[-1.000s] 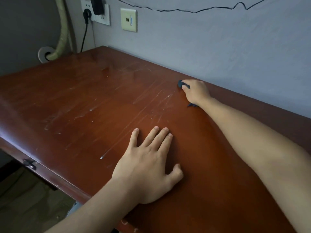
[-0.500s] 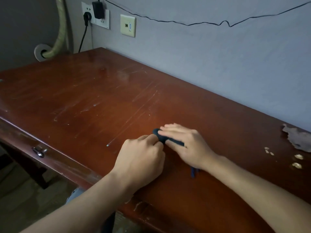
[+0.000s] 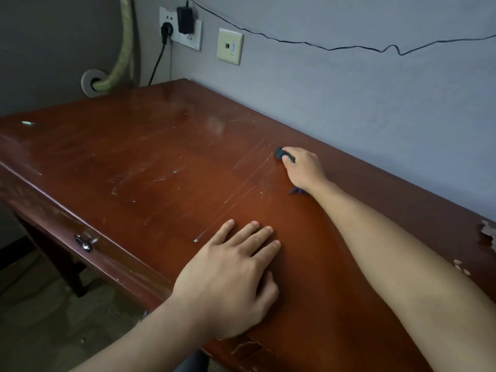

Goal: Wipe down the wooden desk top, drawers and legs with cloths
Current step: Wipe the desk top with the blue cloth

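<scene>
The reddish-brown wooden desk top (image 3: 161, 162) fills the view, scratched and streaked across its middle. My right hand (image 3: 303, 167) reaches far across it near the wall, with its fingers curled over a small dark blue cloth (image 3: 281, 153). A bit of the cloth's tail shows by my wrist (image 3: 296, 191). My left hand (image 3: 230, 275) lies flat on the desk near the front edge, fingers straight, holding nothing. A metal drawer handle (image 3: 86, 242) sticks out below the front edge at the left, and a desk leg (image 3: 61, 261) stands under it.
The grey wall runs along the desk's back edge with two socket plates (image 3: 179, 28), a plugged black charger (image 3: 184, 16), a thin black cable and a pale hose (image 3: 118, 63). Chipped veneer (image 3: 488, 234) marks the desk's right end. Floor lies below left.
My right hand has pushed the cloth from the near middle out to the back of the desk. My left hand left the cloth and now lies flat near the front edge.
</scene>
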A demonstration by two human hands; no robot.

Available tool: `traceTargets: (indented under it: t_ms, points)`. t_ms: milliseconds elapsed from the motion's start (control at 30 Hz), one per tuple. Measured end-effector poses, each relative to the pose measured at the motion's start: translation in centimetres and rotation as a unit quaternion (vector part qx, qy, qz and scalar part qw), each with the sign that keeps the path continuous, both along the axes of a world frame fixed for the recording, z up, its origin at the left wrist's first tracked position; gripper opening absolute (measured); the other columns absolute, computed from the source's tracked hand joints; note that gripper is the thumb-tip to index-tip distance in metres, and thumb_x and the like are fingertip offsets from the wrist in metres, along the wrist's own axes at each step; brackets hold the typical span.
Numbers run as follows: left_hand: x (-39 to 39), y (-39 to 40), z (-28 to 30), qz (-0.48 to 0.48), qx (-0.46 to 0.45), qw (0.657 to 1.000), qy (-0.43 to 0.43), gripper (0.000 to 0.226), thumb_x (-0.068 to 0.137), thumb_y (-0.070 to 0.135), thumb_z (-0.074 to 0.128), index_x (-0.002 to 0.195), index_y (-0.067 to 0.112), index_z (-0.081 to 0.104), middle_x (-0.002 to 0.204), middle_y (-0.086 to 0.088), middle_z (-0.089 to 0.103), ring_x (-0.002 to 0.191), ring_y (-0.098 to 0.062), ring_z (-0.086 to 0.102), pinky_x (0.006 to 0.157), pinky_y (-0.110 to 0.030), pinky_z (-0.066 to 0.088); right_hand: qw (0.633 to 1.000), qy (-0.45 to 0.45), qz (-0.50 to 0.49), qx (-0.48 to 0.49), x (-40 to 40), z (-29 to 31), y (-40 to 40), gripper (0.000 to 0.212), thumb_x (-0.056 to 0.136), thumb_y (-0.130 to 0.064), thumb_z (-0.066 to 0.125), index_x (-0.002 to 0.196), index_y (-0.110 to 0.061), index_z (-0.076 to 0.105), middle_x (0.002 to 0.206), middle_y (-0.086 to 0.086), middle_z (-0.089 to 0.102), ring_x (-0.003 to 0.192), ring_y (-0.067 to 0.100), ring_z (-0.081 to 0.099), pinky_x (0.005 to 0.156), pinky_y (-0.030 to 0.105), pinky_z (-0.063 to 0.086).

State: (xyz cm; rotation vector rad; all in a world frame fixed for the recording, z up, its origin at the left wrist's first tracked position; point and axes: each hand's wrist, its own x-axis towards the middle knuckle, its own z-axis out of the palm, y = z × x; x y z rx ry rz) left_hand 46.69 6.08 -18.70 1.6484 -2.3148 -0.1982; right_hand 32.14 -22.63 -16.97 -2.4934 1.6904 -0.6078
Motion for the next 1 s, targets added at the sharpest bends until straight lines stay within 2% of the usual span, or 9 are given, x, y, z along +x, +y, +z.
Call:
traceTargets:
  t_ms: [133, 267, 400, 500, 567, 700, 767, 900, 1000]
  points:
    - [0.3, 0.3, -0.8, 0.003, -0.062, 0.997, 0.034, 0.057, 0.096, 0.046, 0.039, 0.144, 0.025, 0.061, 0.153, 0.004, 0.053, 0.148, -0.016, 0.042, 0.123, -0.042, 0.032, 1.000, -0.003, 0.013, 0.010, 2.0, 0.2, -0.4, 0.039, 0.107, -0.031, 0.048, 0.143, -0.023, 0.060, 0.146, 0.000, 0.059, 0.134, 0.025, 0.053, 0.109, 0.035, 0.043]
    - [0.3, 1.0, -1.1, 0.013, -0.102, 0.993, 0.060, 0.045, 0.089, 0.038, 0.050, 0.117, 0.017, 0.079, 0.128, 0.000, 0.073, 0.124, -0.018, 0.066, 0.109, -0.034, 0.050, 0.997, -0.008, 0.073, 0.019, 1.5, 0.3, 3.9, 0.037, 0.104, -0.027, 0.054, 0.140, -0.023, 0.063, 0.144, -0.004, 0.060, 0.134, 0.020, 0.053, 0.109, 0.025, 0.035]
    - [0.3, 1.5, -1.3, 0.019, -0.137, 0.988, 0.071, 0.038, 0.089, 0.034, 0.051, 0.096, 0.014, 0.082, 0.113, -0.001, 0.078, 0.110, -0.017, 0.072, 0.096, -0.026, 0.053, 0.990, -0.033, 0.136, 0.029, 0.5, -0.4, 11.0, 0.037, 0.101, -0.020, 0.060, 0.138, -0.022, 0.065, 0.144, -0.001, 0.061, 0.137, 0.014, 0.051, 0.115, 0.018, 0.026]
    - [0.3, 1.7, -1.5, 0.025, -0.159, 0.983, 0.086, 0.032, 0.091, 0.030, 0.050, 0.084, 0.014, 0.077, 0.097, 0.000, 0.075, 0.095, -0.019, 0.073, 0.079, -0.032, 0.062, 0.974, -0.054, 0.219, 0.026, -1.4, -1.3, 16.7, 0.037, 0.097, -0.020, 0.063, 0.134, -0.018, 0.068, 0.140, 0.000, 0.063, 0.135, 0.012, 0.053, 0.121, 0.026, 0.030]
    - [0.1, 1.7, -1.7, 0.033, -0.176, 0.979, 0.095, 0.028, 0.090, 0.026, 0.050, 0.079, 0.013, 0.073, 0.088, 0.000, 0.070, 0.086, -0.021, 0.068, 0.070, -0.035, 0.058, 0.961, -0.056, 0.269, 0.027, -2.9, -1.4, 19.3, 0.038, 0.097, -0.016, 0.067, 0.135, -0.016, 0.066, 0.142, -0.001, 0.062, 0.137, 0.009, 0.052, 0.121, 0.026, 0.030]
    - [0.1, 1.6, -1.8, 0.029, -0.195, 0.976, 0.096, 0.027, 0.091, 0.024, 0.050, 0.081, 0.013, 0.071, 0.089, 0.000, 0.066, 0.088, -0.022, 0.063, 0.075, -0.036, 0.054, 0.962, -0.050, 0.268, 0.024, -4.5, -1.4, 18.2, 0.037, 0.098, -0.017, 0.066, 0.135, -0.015, 0.066, 0.142, 0.000, 0.062, 0.137, 0.009, 0.052, 0.120, 0.030, 0.034]
    - [0.1, 1.3, -1.7, 0.021, -0.192, 0.978, 0.086, 0.028, 0.092, 0.028, 0.049, 0.087, 0.014, 0.074, 0.096, 0.002, 0.068, 0.093, -0.021, 0.064, 0.080, -0.035, 0.055, 0.981, -0.050, 0.186, 0.015, -4.4, -1.5, 14.8, 0.035, 0.100, -0.021, 0.062, 0.134, -0.017, 0.067, 0.141, 0.001, 0.063, 0.134, 0.014, 0.055, 0.119, 0.035, 0.037]
    - [0.1, 0.9, -1.4, 0.004, -0.164, 0.985, 0.056, 0.037, 0.089, 0.034, 0.050, 0.108, 0.018, 0.078, 0.118, 0.006, 0.071, 0.108, -0.019, 0.062, 0.089, -0.036, 0.055, 1.000, -0.002, 0.016, 0.009, -2.3, -0.8, 7.9, 0.038, 0.107, -0.029, 0.048, 0.143, -0.022, 0.059, 0.148, -0.003, 0.056, 0.135, 0.022, 0.052, 0.112, 0.032, 0.039]
    - [0.3, 0.7, -1.2, 0.003, -0.154, 0.988, 0.033, 0.044, 0.090, 0.039, 0.048, 0.117, 0.020, 0.077, 0.127, 0.007, 0.069, 0.114, -0.019, 0.060, 0.093, -0.038, 0.054, 1.000, 0.021, 0.007, 0.004, 0.8, -0.2, 6.9, 0.041, 0.109, -0.031, 0.042, 0.146, -0.021, 0.054, 0.151, -0.002, 0.053, 0.136, 0.023, 0.049, 0.109, 0.033, 0.039]
